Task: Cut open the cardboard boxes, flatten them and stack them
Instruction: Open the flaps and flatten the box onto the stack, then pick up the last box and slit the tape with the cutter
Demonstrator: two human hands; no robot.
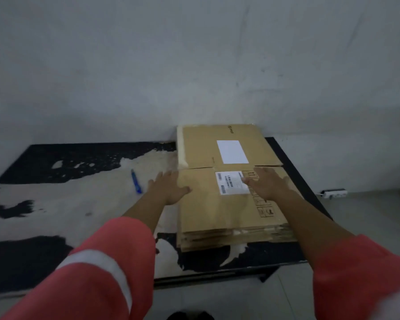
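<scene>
Grey wall (148,65) backs a black table (56,204) with worn pale patches. On the table's right part lies a stack (208,204) of flattened cardboard boxes, its far end against the wall. The left hand (169,188) rests flat at the stack's left edge, fingers spread and straight. The right hand (268,183) lies flat on the top sheet, fingers straight, touching a white label (231,182). A blue tool (136,181) lies on the table just left of the left hand. A power strip (335,194) sits on the floor, right.
</scene>
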